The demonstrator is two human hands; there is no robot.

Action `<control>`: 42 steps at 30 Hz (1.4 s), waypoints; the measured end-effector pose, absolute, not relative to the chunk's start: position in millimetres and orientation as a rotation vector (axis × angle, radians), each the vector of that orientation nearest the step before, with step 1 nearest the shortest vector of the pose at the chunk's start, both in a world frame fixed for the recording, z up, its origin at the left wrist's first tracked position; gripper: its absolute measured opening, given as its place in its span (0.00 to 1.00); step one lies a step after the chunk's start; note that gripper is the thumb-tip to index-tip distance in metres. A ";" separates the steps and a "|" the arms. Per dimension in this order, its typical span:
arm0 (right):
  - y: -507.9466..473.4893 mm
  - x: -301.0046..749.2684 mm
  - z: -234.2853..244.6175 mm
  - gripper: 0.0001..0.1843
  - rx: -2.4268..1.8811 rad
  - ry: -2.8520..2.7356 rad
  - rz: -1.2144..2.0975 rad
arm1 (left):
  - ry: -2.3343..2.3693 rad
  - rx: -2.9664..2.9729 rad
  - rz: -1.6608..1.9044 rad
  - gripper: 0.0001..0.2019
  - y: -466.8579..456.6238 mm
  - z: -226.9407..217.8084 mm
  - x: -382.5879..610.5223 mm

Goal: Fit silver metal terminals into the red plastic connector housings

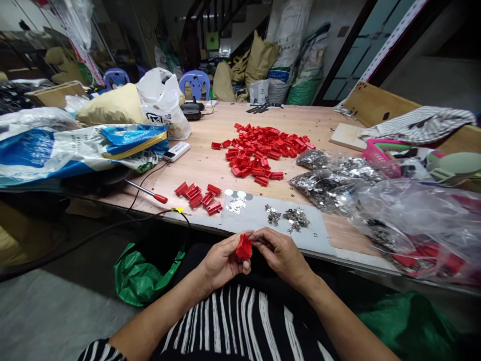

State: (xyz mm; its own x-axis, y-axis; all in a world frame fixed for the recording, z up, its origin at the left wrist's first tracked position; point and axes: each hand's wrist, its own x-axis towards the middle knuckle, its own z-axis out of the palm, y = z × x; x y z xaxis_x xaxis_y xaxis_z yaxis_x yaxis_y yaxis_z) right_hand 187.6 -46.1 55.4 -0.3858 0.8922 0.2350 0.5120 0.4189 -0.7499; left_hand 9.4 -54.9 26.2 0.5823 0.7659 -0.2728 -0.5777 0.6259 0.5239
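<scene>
My left hand (221, 259) is closed around a small red plastic part (244, 247), held just below the table's front edge over my lap. My right hand (280, 253) is pinched at the part's right side, its fingertips on a thin metal piece I can barely make out. On a grey mat (259, 220) in front of me lie small heaps of metal clips (296, 217) and a few round discs (235, 193). A small group of red parts (199, 196) lies at the mat's left. A big pile of red parts (263, 148) covers the table's middle.
Clear bags of metal pieces (330, 180) and of red parts (424, 225) sit at the right. A red-handled screwdriver (148, 192), a white remote (176, 151), blue-white sacks (75, 148) and a black cable (150, 213) lie at the left. A green bag (141, 276) hangs below the table.
</scene>
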 end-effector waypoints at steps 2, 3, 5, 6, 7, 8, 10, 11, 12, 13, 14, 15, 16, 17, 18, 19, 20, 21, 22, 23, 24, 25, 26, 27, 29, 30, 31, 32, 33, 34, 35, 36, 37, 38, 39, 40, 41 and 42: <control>-45.5 188.9 57.1 0.09 -1.169 -2.091 0.761 | 0.500 0.387 0.801 0.16 -54.8 23.8 9.8; -45.1 189.6 58.3 0.10 -1.162 -2.117 0.760 | 0.497 0.385 0.795 0.15 -54.9 22.7 10.0; -44.2 190.4 61.4 0.11 -1.150 -2.162 0.763 | 0.493 0.401 0.775 0.14 -55.3 21.2 10.3; -43.7 190.5 63.0 0.11 -1.150 -2.178 0.765 | 0.491 0.412 0.765 0.13 -55.5 20.9 10.4; -43.3 190.4 64.6 0.11 -1.153 -2.193 0.767 | 0.487 0.420 0.754 0.13 -55.7 20.8 10.4; -43.0 190.0 66.0 0.10 -1.160 -2.203 0.771 | 0.481 0.424 0.746 0.13 -55.8 20.9 10.4; -42.8 188.7 67.5 0.09 -1.182 -2.204 0.789 | 0.464 0.421 0.737 0.13 -55.9 21.3 10.4; -42.8 188.0 67.6 0.09 -1.194 -2.195 0.808 | 0.454 0.418 0.734 0.13 -55.8 21.4 10.4; -42.9 187.2 67.4 0.08 -1.204 -2.181 0.831 | 0.444 0.414 0.731 0.12 -55.7 21.4 10.4; -43.1 186.4 67.0 0.07 -1.213 -2.162 0.857 | 0.436 0.411 0.727 0.12 -55.6 21.3 10.4; -43.2 185.9 66.7 0.07 -1.220 -2.140 0.888 | 0.429 0.409 0.724 0.12 -55.4 21.2 10.4; -43.3 185.6 66.5 0.06 -1.219 -2.119 0.923 | 0.422 0.409 0.721 0.12 -55.3 21.0 10.3; -43.3 185.7 66.5 0.07 -1.214 -2.101 0.961 | 0.415 0.407 0.721 0.12 -55.2 20.9 10.1; -43.0 186.2 66.9 0.07 -1.206 -2.087 0.997 | 0.408 0.405 0.724 0.13 -55.0 20.8 9.9; -42.5 187.3 67.5 0.09 -1.196 -2.080 1.033 | 0.403 0.401 0.730 0.15 -54.9 20.9 9.7; -41.8 188.9 68.1 0.10 -1.181 -2.080 1.069 | 0.403 0.396 0.738 0.18 -54.7 21.0 9.5; -40.7 190.9 68.5 0.11 -1.165 -2.080 1.103 | 0.408 0.389 0.747 0.20 -54.5 21.3 9.4; -39.5 193.3 68.5 0.12 -1.152 -2.074 1.135 | 0.415 0.385 0.753 0.22 -54.4 21.6 9.2; -38.1 195.7 67.8 0.12 -1.147 -2.055 1.166 | 0.424 0.383 0.760 0.22 -54.2 22.1 9.2; -36.7 197.9 66.5 0.12 -1.152 -2.015 1.192 | 0.432 0.384 0.764 0.23 -54.1 22.6 9.2; -35.4 199.7 64.5 0.12 -1.166 -1.959 1.208 | 0.438 0.386 0.766 0.23 -54.1 23.0 9.4; -34.3 200.9 61.9 0.11 -1.186 -1.899 1.217 | 0.442 0.388 0.766 0.23 -54.1 23.4 9.6; -33.5 201.2 59.1 0.11 -1.207 -1.850 1.226 | 0.444 0.390 0.766 0.23 -54.2 23.6 10.0; -33.0 200.8 56.3 0.10 -1.223 -1.815 1.237 | 0.446 0.391 0.765 0.23 -54.3 23.6 10.4; -32.6 198.2 51.7 0.09 -1.237 -1.790 1.279 | 0.451 0.394 0.762 0.23 -54.7 23.2 11.2; -32.6 196.5 50.0 0.09 -1.239 -1.787 1.311 | 0.454 0.396 0.761 0.23 -54.9 22.8 11.4; -32.6 194.7 48.9 0.09 -1.237 -1.779 1.342 | 0.457 0.399 0.758 0.23 -55.0 22.4 11.6; -32.6 193.2 48.2 0.09 -1.231 -1.765 1.369 | 0.458 0.402 0.755 0.22 -55.2 21.9 11.5; -32.4 192.0 47.7 0.10 -1.222 -1.750 1.395 | 0.460 0.405 0.754 0.22 -55.3 21.3 11.4; -32.2 191.3 47.4 0.10 -1.209 -1.735 1.419 | 0.462 0.409 0.751 0.22 -55.3 20.7 11.1; -31.9 191.0 47.1 0.10 -1.194 -1.726 1.438 | 0.466 0.413 0.746 0.22 -55.3 20.0 10.8; -31.7 191.2 46.7 0.10 -1.180 -1.723 1.453 | 0.475 0.418 0.739 0.22 -55.2 19.3 10.6; -31.4 191.8 46.2 0.09 -1.168 -1.728 1.465 | 0.488 0.424 0.728 0.22 -55.0 18.5 10.4; -31.2 192.6 45.6 0.09 -1.159 -1.741 1.477 | 0.504 0.431 0.716 0.22 -54.7 17.8 10.3; -31.2 193.5 44.9 0.09 -1.151 -1.761 1.487 | 0.518 0.441 0.700 0.22 -54.3 17.2 10.5; -31.2 194.6 44.3 0.08 -1.147 -1.784 1.496 | 0.528 0.451 0.683 0.22 -53.8 16.8 10.8; -31.3 195.6 43.5 0.08 -1.145 -1.801 1.503 | 0.534 0.460 0.668 0.21 -53.2 16.6 11.3; -31.4 196.7 42.7 0.08 -1.145 -1.811 1.512 | 0.537 0.466 0.654 0.21 -52.5 16.5 12.0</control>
State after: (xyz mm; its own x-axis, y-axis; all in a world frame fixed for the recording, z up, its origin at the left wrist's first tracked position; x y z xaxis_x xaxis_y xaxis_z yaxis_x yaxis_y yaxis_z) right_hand 196.7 -31.4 42.7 -0.5125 0.8492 -0.1276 0.2771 0.0229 -0.9606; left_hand 12.0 -52.5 16.5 0.6690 0.6724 -0.3166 -0.4408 0.7019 0.5595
